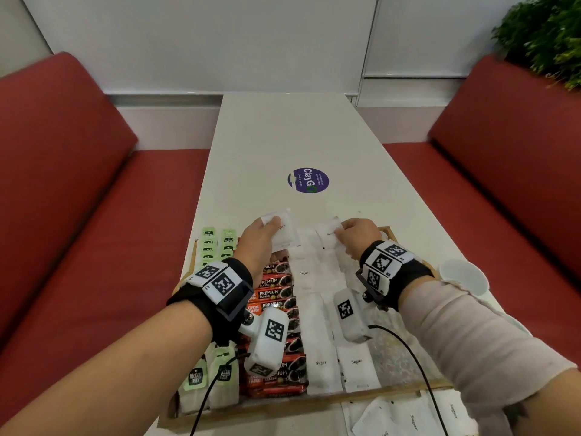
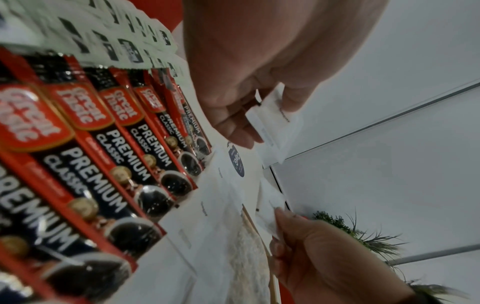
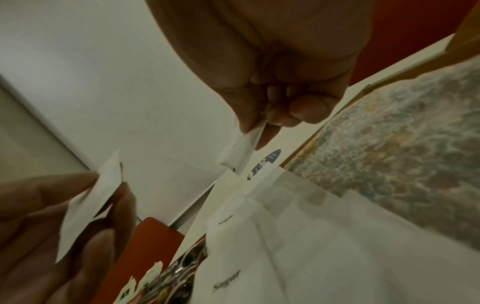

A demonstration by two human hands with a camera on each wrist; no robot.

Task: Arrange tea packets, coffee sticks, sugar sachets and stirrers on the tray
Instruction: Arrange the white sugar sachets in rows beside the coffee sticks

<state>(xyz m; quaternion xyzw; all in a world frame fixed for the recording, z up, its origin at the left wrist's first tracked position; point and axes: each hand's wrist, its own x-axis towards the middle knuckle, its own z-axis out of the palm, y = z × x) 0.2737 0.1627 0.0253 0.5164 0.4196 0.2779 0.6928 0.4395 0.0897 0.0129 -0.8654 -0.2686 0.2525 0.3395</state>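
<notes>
Over the far end of the tray, each hand pinches a sugar sachet, left hand and right hand, apparently to extend the white rows beside the coffee sticks.

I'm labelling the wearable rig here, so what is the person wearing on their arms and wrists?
Each wrist carries a black band topped with white blocks printed with black square marker codes. A white, marker-tagged camera pod hangs under each wrist, trailing a thin black cable. The right forearm has a pale pink sleeve; the left forearm is bare.

A white table bears a round purple sticker; red benches flank it, apparently a plant far right.
</notes>
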